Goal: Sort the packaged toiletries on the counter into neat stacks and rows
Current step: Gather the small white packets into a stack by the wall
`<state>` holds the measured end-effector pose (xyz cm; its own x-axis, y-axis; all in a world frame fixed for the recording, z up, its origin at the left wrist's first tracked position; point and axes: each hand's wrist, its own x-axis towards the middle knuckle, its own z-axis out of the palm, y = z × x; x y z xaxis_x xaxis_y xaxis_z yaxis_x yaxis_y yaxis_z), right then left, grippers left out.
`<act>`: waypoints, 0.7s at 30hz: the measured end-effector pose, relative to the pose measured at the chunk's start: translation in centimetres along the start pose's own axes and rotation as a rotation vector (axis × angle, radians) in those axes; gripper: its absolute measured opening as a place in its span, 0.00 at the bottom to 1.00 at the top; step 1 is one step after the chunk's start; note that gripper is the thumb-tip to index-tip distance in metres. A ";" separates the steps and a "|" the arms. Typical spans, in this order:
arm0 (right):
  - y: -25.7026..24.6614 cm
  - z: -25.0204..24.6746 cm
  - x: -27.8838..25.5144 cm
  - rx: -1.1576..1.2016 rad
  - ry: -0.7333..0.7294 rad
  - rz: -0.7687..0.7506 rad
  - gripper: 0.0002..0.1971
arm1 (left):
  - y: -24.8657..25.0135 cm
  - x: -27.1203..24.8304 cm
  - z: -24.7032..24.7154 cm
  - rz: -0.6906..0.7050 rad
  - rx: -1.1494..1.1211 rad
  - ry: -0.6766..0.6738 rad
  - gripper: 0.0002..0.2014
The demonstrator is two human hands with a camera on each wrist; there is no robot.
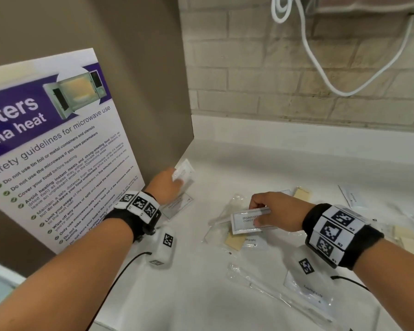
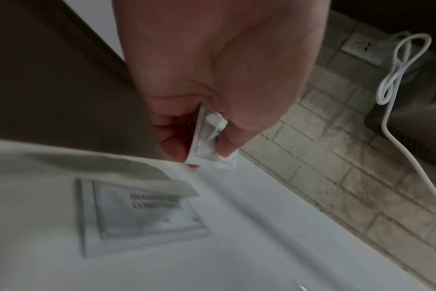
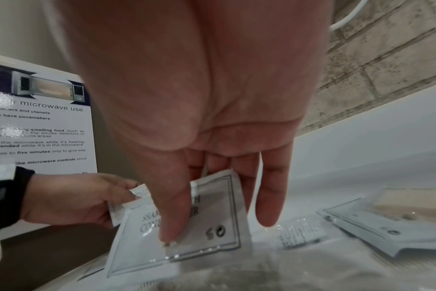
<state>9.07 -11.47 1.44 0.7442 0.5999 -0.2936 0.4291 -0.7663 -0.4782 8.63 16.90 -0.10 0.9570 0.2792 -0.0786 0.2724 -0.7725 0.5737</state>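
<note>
My left hand (image 1: 170,185) (image 2: 207,135) pinches a small white sachet (image 1: 184,173) (image 2: 209,137) near the brown panel at the back left, above the counter. Under it a shampoo and conditioner sachet (image 1: 178,206) (image 2: 142,214) lies flat on the white counter (image 1: 261,163). My right hand (image 1: 270,211) (image 3: 194,196) pinches another shampoo and conditioner sachet (image 1: 247,220) (image 3: 177,232) between thumb and fingers, lifted over a loose pile of clear wrapped toothbrushes (image 1: 221,218) and toothpaste packets (image 1: 250,241). In the right wrist view the left hand (image 3: 82,200) shows at the left with its sachet.
A microwave safety poster (image 1: 50,149) leans on the brown panel (image 1: 139,80) at left. More packets lie at the right (image 1: 351,197) and front (image 1: 308,290), with tan soap bars (image 1: 301,192). A white cable (image 1: 320,68) hangs along the brick wall.
</note>
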 end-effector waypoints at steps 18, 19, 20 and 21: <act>1.0 1.4 -1.6 0.018 -0.027 0.016 0.11 | -0.1 -1.2 2.1 -0.056 0.239 -0.329 0.08; 1.3 1.4 -2.1 0.035 -0.015 0.011 0.11 | 0.3 -1.4 2.3 -0.019 0.192 -0.312 0.06; 1.6 1.3 -2.6 0.062 0.000 0.007 0.11 | 1.0 -1.7 2.5 0.022 0.124 -0.292 0.04; 1.8 1.3 -3.2 0.097 0.016 0.004 0.10 | 2.1 -2.2 2.6 0.058 0.033 -0.290 0.04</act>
<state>6.84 -14.51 0.44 0.7541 0.5929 -0.2825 0.3753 -0.7420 -0.5554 7.37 13.19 -0.91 0.9582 0.0630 -0.2789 0.2150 -0.8017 0.5578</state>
